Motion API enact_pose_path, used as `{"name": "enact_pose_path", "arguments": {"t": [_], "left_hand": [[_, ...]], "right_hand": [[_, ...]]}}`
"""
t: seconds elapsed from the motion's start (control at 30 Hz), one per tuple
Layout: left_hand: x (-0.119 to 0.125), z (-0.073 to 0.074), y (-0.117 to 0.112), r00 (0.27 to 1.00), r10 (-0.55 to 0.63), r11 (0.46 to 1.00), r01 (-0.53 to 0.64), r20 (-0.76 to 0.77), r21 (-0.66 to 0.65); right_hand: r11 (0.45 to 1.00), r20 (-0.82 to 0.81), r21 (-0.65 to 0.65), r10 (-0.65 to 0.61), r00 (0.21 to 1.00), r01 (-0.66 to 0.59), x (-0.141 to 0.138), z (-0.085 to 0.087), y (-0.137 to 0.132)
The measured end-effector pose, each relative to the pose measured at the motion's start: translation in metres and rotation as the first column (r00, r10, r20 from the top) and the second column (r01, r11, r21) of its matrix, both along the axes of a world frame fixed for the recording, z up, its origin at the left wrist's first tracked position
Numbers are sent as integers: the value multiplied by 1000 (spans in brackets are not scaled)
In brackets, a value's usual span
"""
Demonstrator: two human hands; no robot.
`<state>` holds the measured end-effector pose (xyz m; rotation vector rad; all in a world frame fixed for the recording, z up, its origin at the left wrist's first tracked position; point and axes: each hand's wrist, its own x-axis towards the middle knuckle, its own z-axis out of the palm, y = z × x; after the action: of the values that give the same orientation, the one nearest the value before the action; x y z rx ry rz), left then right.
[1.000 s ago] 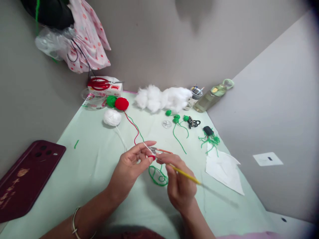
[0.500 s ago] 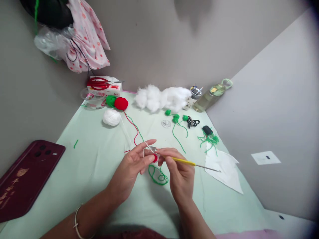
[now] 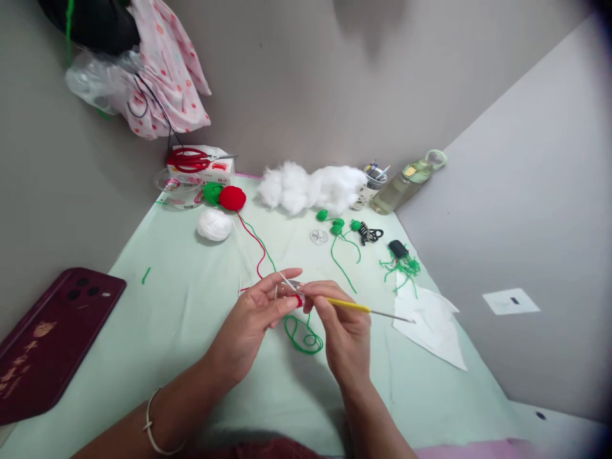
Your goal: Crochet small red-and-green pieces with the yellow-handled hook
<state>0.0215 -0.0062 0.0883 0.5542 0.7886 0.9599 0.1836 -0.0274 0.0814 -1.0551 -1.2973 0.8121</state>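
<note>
- Small red piece (image 3: 300, 301): mid-frame, pinched by the left grip (image 3: 241, 328).
- Right grip (image 3: 348, 335) holds the yellow-handled hook (image 3: 348, 305), near end hidden.
- Stitching seems in hand; next move likely calls for keeping the white strand (image 3: 287, 282) taut.
- White yarn ball (image 3: 215, 225): left of centre.

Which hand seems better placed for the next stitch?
Probably the right hand: it holds the yellow crochet hook, while the left hand pinches the red crochet piece and carries white yarn.
</note>
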Motion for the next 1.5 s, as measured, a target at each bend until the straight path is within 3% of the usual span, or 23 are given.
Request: {"name": "enact_pose_path", "arguments": {"t": [0.17,0.27,0.33,0.43,0.53,0.6,0.67,0.73,0.8,0.87,0.97,1.03,1.17,1.23,1.3,1.4,1.5], "left_hand": [[0,0,-2,996,-19,999,23,-87,49],[-1,0,-2,996,-2,997,8,-88,76],[-1,0,-3,994,17,995,-6,-106,103],[-1,0,-4,976,79,986,-45,-205,162],[0,-2,-6,964,113,981,-69,-240,182],[1,-3,-5,989,47,995,-34,-142,93],[0,-3,-3,999,-42,998,42,9,-44],[-1,-3,-1,990,-69,988,85,123,-127],[-2,-3,0,987,-53,989,73,154,-129],[-2,-2,0,992,-50,995,60,119,-78],[0,-2,-2,1000,-26,1000,26,-1,7],[2,-3,-4,999,8,999,-7,-54,31],[2,-5,-4,996,-65,995,69,55,-68],[1,-6,-2,985,-79,985,101,154,-138],[-1,-6,1,980,-47,983,79,193,-163],[-1,-6,2,995,-14,996,22,98,-81],[0,-7,0,999,-6,999,8,-45,39]], "right_hand": [[995,-200,-94,21,979,-41,2,-3,1],[995,-216,-84,33,976,-52,4,0,0],[999,-126,-38,9,992,-14,3,2,-2],[990,185,136,-60,981,35,0,0,-8],[917,495,397,-192,847,-24,-4,-7,-12],[874,567,483,-268,779,-51,-5,-11,-12],[891,533,453,-250,808,-23,-5,-9,-12],[943,385,330,-176,906,43,-3,-5,-10],[982,173,181,-88,981,56,-1,1,-7],[996,42,92,-16,999,12,-1,4,-4],[995,112,95,-15,994,4,-4,2,-3],[980,256,196,-86,963,36,-6,-4,-5],[901,458,433,-213,863,-8,-4,-11,-10],[931,383,364,-169,908,19,-1,-9,-9],[978,179,193,-108,978,73,2,-4,-7],[999,-35,51,-18,999,19,1,0,-3],[999,-43,10,34,998,-34,-1,-1,-2]]}}
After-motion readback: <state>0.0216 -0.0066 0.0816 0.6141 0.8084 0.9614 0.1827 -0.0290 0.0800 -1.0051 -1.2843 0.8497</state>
